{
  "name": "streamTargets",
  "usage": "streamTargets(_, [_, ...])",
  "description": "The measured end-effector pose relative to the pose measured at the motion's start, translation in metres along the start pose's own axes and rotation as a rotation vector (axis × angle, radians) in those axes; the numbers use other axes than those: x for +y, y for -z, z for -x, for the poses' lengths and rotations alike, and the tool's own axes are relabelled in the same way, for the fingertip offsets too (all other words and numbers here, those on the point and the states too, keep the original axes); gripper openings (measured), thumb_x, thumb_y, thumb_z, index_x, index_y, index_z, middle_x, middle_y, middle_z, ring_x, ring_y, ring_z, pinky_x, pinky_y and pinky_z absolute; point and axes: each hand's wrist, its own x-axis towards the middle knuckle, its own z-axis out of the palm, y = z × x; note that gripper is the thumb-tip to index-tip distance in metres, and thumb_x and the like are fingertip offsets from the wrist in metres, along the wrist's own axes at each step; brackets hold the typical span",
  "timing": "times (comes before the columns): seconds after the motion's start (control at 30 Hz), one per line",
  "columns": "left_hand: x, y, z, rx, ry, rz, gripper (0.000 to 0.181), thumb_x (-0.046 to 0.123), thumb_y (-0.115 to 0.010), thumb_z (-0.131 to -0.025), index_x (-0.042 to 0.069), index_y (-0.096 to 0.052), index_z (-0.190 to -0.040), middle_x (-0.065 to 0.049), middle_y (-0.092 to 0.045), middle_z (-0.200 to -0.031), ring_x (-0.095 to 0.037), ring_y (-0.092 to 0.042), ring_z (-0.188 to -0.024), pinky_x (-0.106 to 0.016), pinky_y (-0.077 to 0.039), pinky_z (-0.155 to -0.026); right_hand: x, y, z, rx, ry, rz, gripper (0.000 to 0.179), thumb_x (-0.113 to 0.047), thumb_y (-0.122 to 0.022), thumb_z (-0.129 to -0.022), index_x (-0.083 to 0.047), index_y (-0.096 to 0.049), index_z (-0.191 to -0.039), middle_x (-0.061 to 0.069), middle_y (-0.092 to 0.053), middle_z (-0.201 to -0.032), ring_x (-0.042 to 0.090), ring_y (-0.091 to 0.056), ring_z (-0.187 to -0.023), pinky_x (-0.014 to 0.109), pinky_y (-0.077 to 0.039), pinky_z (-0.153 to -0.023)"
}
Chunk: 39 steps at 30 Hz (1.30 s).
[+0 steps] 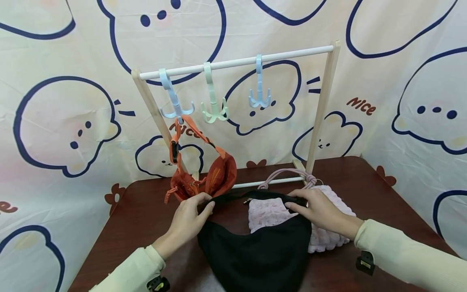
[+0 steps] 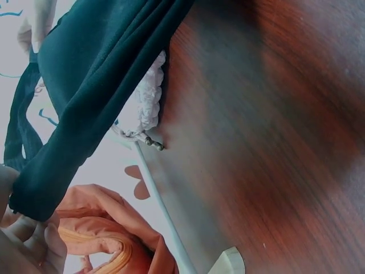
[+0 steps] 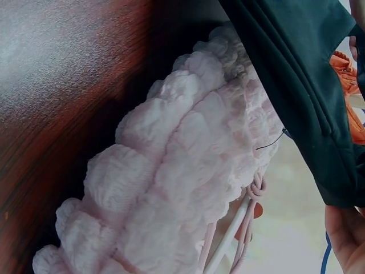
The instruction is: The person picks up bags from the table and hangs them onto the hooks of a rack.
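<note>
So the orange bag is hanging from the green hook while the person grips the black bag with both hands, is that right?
Not quite: the head view shows the orange bag hanging from the leftmost hook, which is blue. The left hand and right hand do both grip the black bag.

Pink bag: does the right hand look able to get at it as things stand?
Probably, if it lets go first: the right hand is close to the pink bag, part of which lies uncovered, but it grips the black bag.
</note>
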Motion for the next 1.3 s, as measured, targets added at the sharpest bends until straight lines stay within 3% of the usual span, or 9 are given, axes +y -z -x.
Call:
streamTargets(0.5, [-0.002, 0.009, 0.001, 0.034, -0.025, -0.021, 0.006, 0.020, -0.065, -0.100, 0.019, -0.070, -0.100, 0.009, -0.066, -0.076, -0.006, -0.054, -0.064, -0.024, -0.045, -0.063, -0.010, 0.004, -0.003, 0.017, 0.003, -0.025, 0.016, -0.027, -0.071, -0.095, -0.016, -0.076, -0.106, -0.009, -0.076, -0.094, -0.005, -0.061, -0.076, 0.022, -0.050, -0.063])
streamTargets(0.83, [0.001, 0.015, 0.000, 0.072, -0.079, -0.027, 0.007, 0.020, -0.064, -0.100, 0.019, -0.071, -0.097, 0.010, -0.067, -0.075, -0.002, -0.055, -0.064, -0.024, -0.046, -0.063, -0.016, 0.008, -0.004, 0.023, 0.006, -0.021, 0.017, -0.027, -0.070, -0.096, -0.016, -0.076, -0.106, -0.007, -0.077, -0.097, -0.004, -0.059, -0.076, 0.022, -0.049, -0.062])
streamTargets(1.3, [0.005, 0.026, -0.004, 0.109, -0.109, -0.043, 0.005, 0.018, -0.066, -0.099, 0.017, -0.070, -0.098, 0.006, -0.065, -0.077, -0.007, -0.047, -0.060, -0.024, -0.040, -0.059, -0.020, 0.011, -0.009, 0.030, -0.001, -0.058, 0.011, -0.024, -0.073, -0.094, -0.018, -0.076, -0.102, -0.007, -0.076, -0.092, -0.001, -0.054, -0.067, 0.022, -0.046, -0.056])
